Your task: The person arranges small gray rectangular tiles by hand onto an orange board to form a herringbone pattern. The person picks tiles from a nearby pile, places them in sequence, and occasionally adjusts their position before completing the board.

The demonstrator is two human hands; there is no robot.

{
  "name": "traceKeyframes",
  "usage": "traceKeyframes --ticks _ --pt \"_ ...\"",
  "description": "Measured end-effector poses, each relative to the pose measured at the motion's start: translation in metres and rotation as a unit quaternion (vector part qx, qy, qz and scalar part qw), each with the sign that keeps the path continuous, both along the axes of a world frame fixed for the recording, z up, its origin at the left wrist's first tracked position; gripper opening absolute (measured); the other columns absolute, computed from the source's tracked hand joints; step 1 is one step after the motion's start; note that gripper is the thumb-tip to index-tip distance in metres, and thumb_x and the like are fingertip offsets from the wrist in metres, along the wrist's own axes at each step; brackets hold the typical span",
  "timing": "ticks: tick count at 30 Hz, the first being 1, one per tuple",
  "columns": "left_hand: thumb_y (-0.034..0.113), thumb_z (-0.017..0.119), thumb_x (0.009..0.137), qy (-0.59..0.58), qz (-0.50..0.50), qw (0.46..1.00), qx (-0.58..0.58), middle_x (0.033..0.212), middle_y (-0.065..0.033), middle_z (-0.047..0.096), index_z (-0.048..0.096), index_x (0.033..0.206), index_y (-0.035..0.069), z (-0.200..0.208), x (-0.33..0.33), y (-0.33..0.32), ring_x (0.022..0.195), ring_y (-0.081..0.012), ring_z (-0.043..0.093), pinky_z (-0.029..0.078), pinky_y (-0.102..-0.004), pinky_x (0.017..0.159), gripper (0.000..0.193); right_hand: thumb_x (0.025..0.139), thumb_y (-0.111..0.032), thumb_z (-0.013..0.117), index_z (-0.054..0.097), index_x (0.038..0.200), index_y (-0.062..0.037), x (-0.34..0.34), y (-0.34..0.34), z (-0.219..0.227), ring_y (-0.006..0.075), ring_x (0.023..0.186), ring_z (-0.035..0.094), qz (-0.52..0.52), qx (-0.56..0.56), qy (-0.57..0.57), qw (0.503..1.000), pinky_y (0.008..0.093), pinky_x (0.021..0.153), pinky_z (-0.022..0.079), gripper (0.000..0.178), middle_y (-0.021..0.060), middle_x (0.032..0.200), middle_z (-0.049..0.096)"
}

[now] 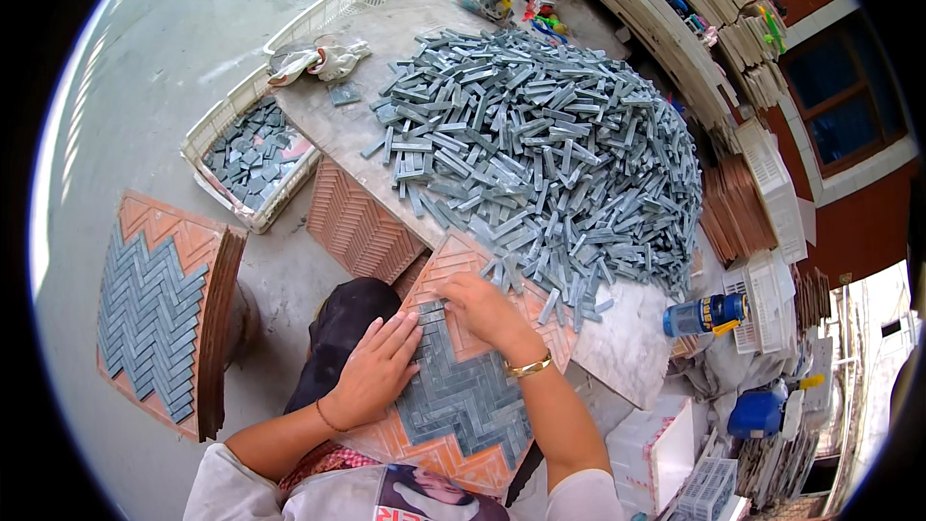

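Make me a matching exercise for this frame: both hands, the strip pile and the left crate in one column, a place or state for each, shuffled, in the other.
Column one:
1. Left hand
2. Strip pile
3. Right hand
4. Left crate

Column two:
A. Has a gold bangle at its wrist
B. Holds flat grey pieces
C. Has a thin band at its wrist
D. Heaped on the table

Pairs: 1-C; 2-D; 3-A; 4-B
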State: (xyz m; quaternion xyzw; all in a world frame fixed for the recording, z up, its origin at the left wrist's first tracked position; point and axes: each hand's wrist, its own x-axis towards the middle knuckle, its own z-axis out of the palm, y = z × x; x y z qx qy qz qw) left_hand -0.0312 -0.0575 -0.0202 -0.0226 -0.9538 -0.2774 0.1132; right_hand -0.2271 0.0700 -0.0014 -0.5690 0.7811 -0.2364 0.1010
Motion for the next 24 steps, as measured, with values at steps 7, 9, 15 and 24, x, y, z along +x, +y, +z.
traceKeyframes --ticks 7,9,15,24 --pt "0.020 0.069 0.076 -0.010 0.015 0.999 0.032 0.142 -0.0188 0.041 0.048 0.130 -0.003 0.000 0.008 0.006 0.134 -0.0330 0.037 0.028 -0.0458 0.110 0.062 0.076 -0.004 0.064 0.065 0.092 -0.0027 0.009 -0.003 0.004 0.0316 0.087 0.060 -0.036 0.020 -0.026 0.999 0.0381 0.076 0.049 0.016 0.0129 0.086 0.062" --pt "0.020 0.069 0.077 -0.015 0.017 1.000 0.019 0.142 -0.0192 0.040 0.046 0.131 -0.003 0.005 0.006 0.008 0.134 -0.0332 0.036 0.027 -0.0466 0.110 0.064 0.077 -0.005 0.065 0.066 0.094 -0.0024 0.016 -0.008 -0.005 0.0321 0.084 0.061 -0.031 -0.016 -0.025 0.999 0.0378 0.075 0.049 0.017 0.0137 0.086 0.063" --pt "0.024 0.067 0.080 -0.028 0.046 0.998 0.045 0.146 -0.0198 0.034 0.037 0.138 -0.003 0.016 -0.001 0.000 0.136 -0.0338 0.033 0.024 -0.0478 0.112 0.071 0.081 -0.005 0.064 0.065 0.099 -0.0013 0.005 0.011 0.018 0.0303 0.076 0.063 -0.166 -0.077 -0.106 0.977 0.0357 0.070 0.049 0.019 0.0141 0.086 0.066" --pt "0.036 0.065 0.081 -0.029 0.024 0.999 0.009 0.148 -0.0194 0.031 0.034 0.140 -0.005 -0.009 -0.014 0.006 0.138 -0.0341 0.030 0.022 -0.0478 0.112 0.078 0.079 -0.010 0.068 0.065 0.090 -0.0004 0.013 0.049 0.005 0.0257 0.067 0.061 -0.265 -0.099 -0.029 0.959 0.0327 0.061 0.047 0.015 0.0107 0.076 0.064"
